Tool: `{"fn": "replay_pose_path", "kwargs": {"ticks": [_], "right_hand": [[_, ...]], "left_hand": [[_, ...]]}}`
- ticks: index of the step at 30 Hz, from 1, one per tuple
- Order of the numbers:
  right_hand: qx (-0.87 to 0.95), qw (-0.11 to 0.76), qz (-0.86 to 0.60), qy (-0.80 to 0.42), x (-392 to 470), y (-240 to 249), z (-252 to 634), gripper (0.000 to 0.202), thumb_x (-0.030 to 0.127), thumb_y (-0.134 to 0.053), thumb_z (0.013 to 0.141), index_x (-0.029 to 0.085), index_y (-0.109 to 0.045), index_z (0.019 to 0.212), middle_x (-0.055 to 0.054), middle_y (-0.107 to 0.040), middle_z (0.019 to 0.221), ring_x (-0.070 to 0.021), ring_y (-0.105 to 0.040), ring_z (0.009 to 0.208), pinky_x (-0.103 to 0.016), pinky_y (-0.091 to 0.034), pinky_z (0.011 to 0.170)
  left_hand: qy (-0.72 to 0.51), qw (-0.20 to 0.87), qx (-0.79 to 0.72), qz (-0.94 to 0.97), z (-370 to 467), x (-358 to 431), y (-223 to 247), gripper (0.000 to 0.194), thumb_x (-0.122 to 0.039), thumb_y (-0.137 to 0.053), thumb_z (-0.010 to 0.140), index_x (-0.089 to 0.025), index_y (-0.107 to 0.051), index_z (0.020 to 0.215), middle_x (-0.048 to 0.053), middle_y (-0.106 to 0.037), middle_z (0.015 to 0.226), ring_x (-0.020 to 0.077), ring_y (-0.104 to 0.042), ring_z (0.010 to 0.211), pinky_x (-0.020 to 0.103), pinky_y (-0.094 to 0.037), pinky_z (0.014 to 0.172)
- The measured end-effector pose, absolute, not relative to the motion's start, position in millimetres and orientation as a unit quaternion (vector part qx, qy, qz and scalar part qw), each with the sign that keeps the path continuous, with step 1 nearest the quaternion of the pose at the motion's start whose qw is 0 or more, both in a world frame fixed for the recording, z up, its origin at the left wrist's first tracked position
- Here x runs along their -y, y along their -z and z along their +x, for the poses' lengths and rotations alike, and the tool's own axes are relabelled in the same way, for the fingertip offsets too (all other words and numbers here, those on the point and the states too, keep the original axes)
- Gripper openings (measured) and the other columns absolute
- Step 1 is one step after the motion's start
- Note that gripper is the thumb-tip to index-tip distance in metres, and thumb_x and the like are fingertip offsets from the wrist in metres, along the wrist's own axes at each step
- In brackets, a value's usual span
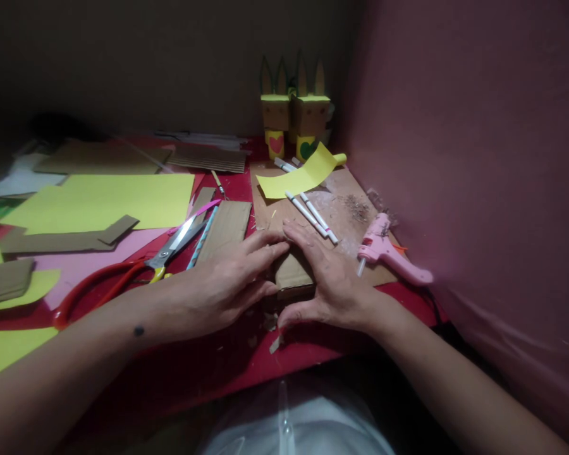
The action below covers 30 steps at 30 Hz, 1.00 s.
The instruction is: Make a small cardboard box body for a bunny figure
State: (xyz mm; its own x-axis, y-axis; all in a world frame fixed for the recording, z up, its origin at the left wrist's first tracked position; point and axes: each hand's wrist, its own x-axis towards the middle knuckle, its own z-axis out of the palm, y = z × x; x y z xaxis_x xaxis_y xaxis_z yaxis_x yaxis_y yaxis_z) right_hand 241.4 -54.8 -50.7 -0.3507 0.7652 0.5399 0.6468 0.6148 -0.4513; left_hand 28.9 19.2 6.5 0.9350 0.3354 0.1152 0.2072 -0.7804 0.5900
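Observation:
A small cardboard box (293, 273) sits near the front edge of the red-covered table, between my two hands. Against its left side my left hand (232, 278) is curved, its fingers wrapped round the edge. My right hand (329, 278) lies along the right side, fingers reaching over the far corner and thumb towards the front, so the box is held from both sides. Pale scraps lie just in front of it. White markers (308, 215) rest beyond my right fingertips, beside a curled yellow paper strip (296, 180).
Large red-handled scissors (164, 253) lie open left of my left hand, near a cardboard piece (225, 227) and yellow sheets (109, 199). A pink glue gun (384, 249) rests at the right by the wall. Two cardboard figures (275, 117) stand at the back.

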Motion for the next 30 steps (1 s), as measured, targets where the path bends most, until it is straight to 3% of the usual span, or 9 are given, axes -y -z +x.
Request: {"fn": "replay_pose_path", "kwargs": {"ticks": [4, 7, 11, 15, 17, 19, 21, 25, 30], "right_hand": [[0.812, 0.373, -0.446, -0.054, 56.2, 50.0, 233.7, 0.107, 0.064, -0.078, 0.069, 0.014, -0.034, 0.152, -0.026, -0.047, 0.151, -0.0358, -0.040, 0.147, -0.056, -0.038, 0.118], [0.797, 0.395, -0.456, -0.029, 56.3, 51.0, 226.9, 0.100, 0.066, -0.074, 0.073, 0.015, -0.037, 0.150, -0.024, -0.056, 0.143, -0.0362, -0.050, 0.140, -0.055, -0.044, 0.114], [0.791, 0.409, -0.455, -0.010, 57.9, 50.2, 222.4, 0.086, 0.047, -0.075, 0.083, 0.012, -0.035, 0.150, -0.024, -0.059, 0.140, -0.0327, -0.055, 0.136, -0.050, -0.048, 0.112], [0.789, 0.410, -0.457, -0.012, 61.3, 48.1, 221.4, 0.079, 0.038, -0.072, 0.086, 0.013, -0.033, 0.149, -0.023, -0.060, 0.139, -0.0302, -0.056, 0.135, -0.048, -0.050, 0.111], [0.792, 0.401, -0.461, -0.008, 62.9, 47.9, 221.6, 0.073, 0.039, -0.071, 0.086, 0.012, -0.037, 0.145, -0.025, -0.062, 0.136, -0.0321, -0.057, 0.134, -0.049, -0.051, 0.109], [0.797, 0.390, -0.461, 0.008, 64.1, 48.0, 222.3, 0.066, 0.040, -0.071, 0.086, 0.010, -0.044, 0.138, -0.028, -0.061, 0.135, -0.0356, -0.058, 0.133, -0.051, -0.053, 0.107], [0.805, 0.385, -0.451, 0.025, 64.8, 47.6, 223.5, 0.061, 0.040, -0.072, 0.085, 0.008, -0.048, 0.132, -0.031, -0.060, 0.136, -0.0373, -0.057, 0.133, -0.051, -0.053, 0.106], [0.813, 0.373, -0.446, 0.029, 65.6, 44.4, 225.3, 0.060, 0.039, -0.072, 0.085, 0.008, -0.048, 0.130, -0.031, -0.060, 0.134, -0.0354, -0.059, 0.131, -0.050, -0.055, 0.104], [0.818, 0.364, -0.445, 0.015, 67.5, 41.7, 227.8, 0.061, 0.040, -0.073, 0.084, 0.010, -0.048, 0.131, -0.029, -0.059, 0.135, -0.0349, -0.059, 0.131, -0.051, -0.054, 0.104]], "left_hand": [[-0.136, 0.308, -0.145, 0.930, 29.7, -18.6, -1.2, 0.034, -0.022, -0.049, 0.100, -0.023, -0.050, 0.134, 0.011, -0.054, 0.136, 0.0236, -0.056, 0.123, 0.034, -0.050, 0.101], [-0.165, 0.336, -0.178, 0.910, 29.0, -16.5, 4.3, 0.043, -0.025, -0.057, 0.095, -0.021, -0.046, 0.137, 0.010, -0.064, 0.116, 0.0211, -0.063, 0.096, 0.032, -0.054, 0.081], [-0.163, 0.449, -0.204, 0.854, 26.9, -15.7, 6.1, 0.048, -0.024, -0.058, 0.092, -0.018, -0.042, 0.137, 0.004, -0.063, 0.088, 0.0173, -0.062, 0.074, 0.029, -0.052, 0.065], [-0.163, 0.593, -0.227, 0.755, 25.1, -29.6, -2.3, 0.049, -0.028, -0.056, 0.092, -0.022, -0.038, 0.137, 0.008, -0.065, 0.102, 0.0181, -0.066, 0.075, 0.030, -0.055, 0.062], [-0.182, 0.538, -0.323, 0.757, 28.1, -41.8, -7.4, 0.040, -0.035, -0.058, 0.089, -0.022, -0.049, 0.126, 0.010, -0.066, 0.112, 0.0195, -0.067, 0.076, 0.033, -0.055, 0.063], [-0.148, 0.414, -0.402, 0.804, 35.5, -53.4, -9.6, 0.030, -0.037, -0.057, 0.087, -0.019, -0.059, 0.111, 0.008, -0.069, 0.096, 0.0219, -0.067, 0.077, 0.034, -0.053, 0.068], [-0.118, 0.320, -0.408, 0.847, 46.2, -61.4, -6.8, 0.027, -0.034, -0.058, 0.084, -0.016, -0.062, 0.105, 0.009, -0.070, 0.100, 0.0237, -0.066, 0.089, 0.034, -0.050, 0.076], [-0.083, 0.296, -0.377, 0.874, 65.6, -66.5, 9.5, 0.030, -0.032, -0.060, 0.083, -0.015, -0.062, 0.108, 0.012, -0.070, 0.101, 0.0254, -0.065, 0.090, 0.033, -0.046, 0.073], [-0.074, 0.306, -0.371, 0.874, 71.3, -66.3, 16.0, 0.009, -0.024, -0.060, 0.078, -0.017, -0.065, 0.081, 0.006, -0.067, 0.077, 0.0222, -0.060, 0.074, 0.032, -0.037, 0.062]]}}
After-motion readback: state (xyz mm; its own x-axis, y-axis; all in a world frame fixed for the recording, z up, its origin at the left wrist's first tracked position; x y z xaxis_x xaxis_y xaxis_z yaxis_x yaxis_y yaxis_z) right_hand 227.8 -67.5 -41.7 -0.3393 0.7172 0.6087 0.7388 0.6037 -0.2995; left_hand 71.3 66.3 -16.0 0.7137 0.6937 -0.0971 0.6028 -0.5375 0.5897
